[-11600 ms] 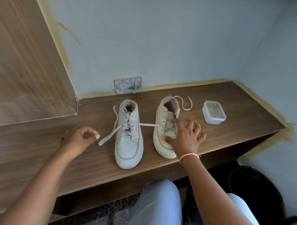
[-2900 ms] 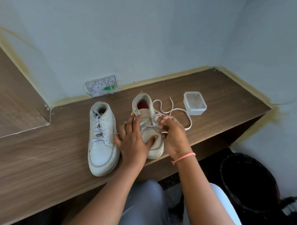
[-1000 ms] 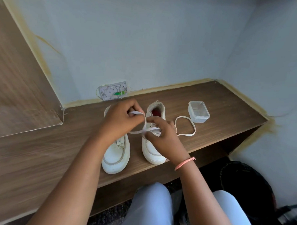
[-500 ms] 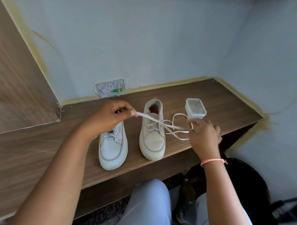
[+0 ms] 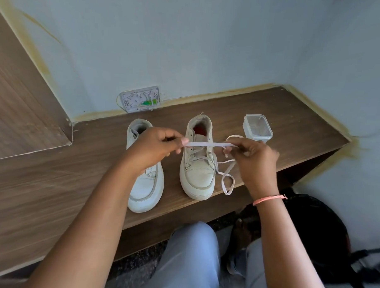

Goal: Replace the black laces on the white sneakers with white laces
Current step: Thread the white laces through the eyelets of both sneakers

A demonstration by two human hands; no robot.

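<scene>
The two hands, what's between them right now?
In the head view, a white lace stretches taut between the left hand and right hand, above the right sneaker.

- The left hand covers the lacing of the left sneaker.
- The right hand is blurred at its knuckles.
- The table runs off the left edge.
- The wall plate is too small to make out.
</scene>
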